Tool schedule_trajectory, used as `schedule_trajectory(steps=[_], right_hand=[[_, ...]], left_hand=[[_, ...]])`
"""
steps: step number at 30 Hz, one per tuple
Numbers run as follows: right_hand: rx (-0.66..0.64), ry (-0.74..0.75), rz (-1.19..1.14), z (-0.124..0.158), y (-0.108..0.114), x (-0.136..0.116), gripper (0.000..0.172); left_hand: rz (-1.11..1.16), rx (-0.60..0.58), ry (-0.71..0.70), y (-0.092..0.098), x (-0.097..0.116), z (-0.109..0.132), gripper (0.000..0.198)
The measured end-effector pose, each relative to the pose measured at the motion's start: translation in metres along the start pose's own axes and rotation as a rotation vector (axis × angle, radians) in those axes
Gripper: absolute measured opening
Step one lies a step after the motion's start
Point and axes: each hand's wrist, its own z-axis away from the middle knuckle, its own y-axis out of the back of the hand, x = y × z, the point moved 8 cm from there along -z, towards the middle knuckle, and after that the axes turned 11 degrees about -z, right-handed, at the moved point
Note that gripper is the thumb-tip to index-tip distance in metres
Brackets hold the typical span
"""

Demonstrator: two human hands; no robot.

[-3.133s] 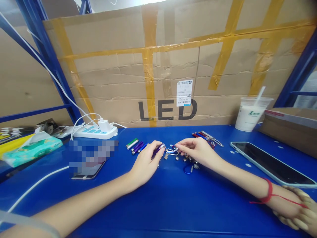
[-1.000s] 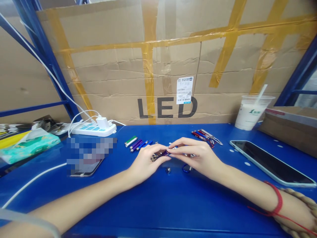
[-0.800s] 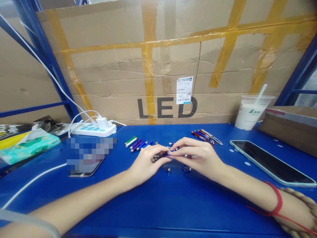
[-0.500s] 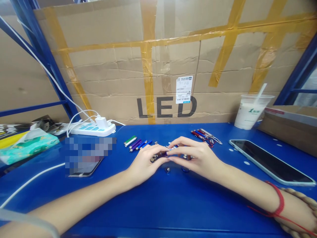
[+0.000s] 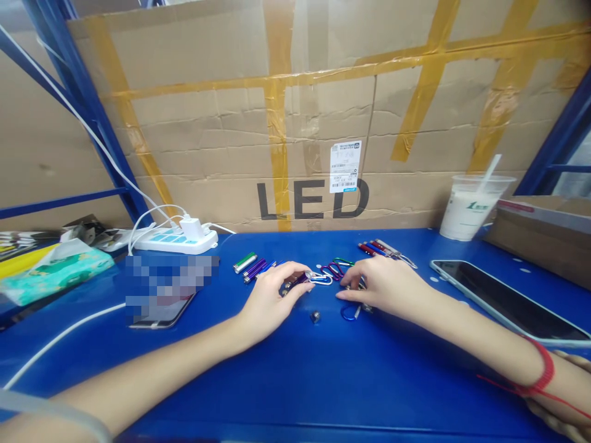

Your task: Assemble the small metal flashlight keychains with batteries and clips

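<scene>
My left hand (image 5: 271,297) rests on the blue table and pinches a small purple keychain flashlight (image 5: 295,283) with a silver clip at its tip. My right hand (image 5: 385,284) lies a little to the right, fingers curled down over small silver parts and coloured carabiner clips (image 5: 333,269); what its fingertips pinch is hidden. A loose silver cap (image 5: 314,317) and a blue carabiner (image 5: 349,313) lie between the hands. Green, purple and blue flashlight tubes (image 5: 253,266) lie behind my left hand.
Red flashlights (image 5: 378,248) lie at the back. A tablet (image 5: 503,300) lies right, a plastic cup with a straw (image 5: 470,209) behind it beside a cardboard box (image 5: 549,231). A phone (image 5: 159,311), power strip (image 5: 178,240) and tissue pack (image 5: 55,274) sit left.
My right hand has drawn away from the flashlight and dropped onto the pile of parts. The carabiner clips now show between the hands. My left hand keeps the flashlight.
</scene>
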Motion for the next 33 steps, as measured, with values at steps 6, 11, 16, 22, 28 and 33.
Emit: schedule_trajectory(steps=[6,11,16,22,28,33], right_hand=[[-0.067,-0.006,-0.099,-0.003,-0.006,0.008,0.014],[0.0,0.07,-0.099,-0.004,-0.002,0.003,0.012],[0.009,0.052,-0.138,0.0,-0.002,-0.005,0.014],[-0.01,0.005,-0.169,0.0,-0.004,-0.007,0.013],[-0.002,-0.007,-0.217,0.0,-0.005,-0.005,0.013],[0.025,-0.001,-0.247,0.001,-0.004,-0.006,0.012]], left_hand=[[0.008,0.012,-0.008,0.001,-0.001,0.0,0.009],[0.019,0.0,-0.003,0.001,0.0,0.0,0.01],[0.043,-0.014,-0.005,0.0,0.001,0.001,0.011],[0.02,-0.021,-0.005,0.0,0.002,0.0,0.01],[0.015,-0.025,-0.019,-0.001,0.003,0.0,0.01],[0.016,-0.03,-0.021,-0.002,0.003,0.0,0.01]])
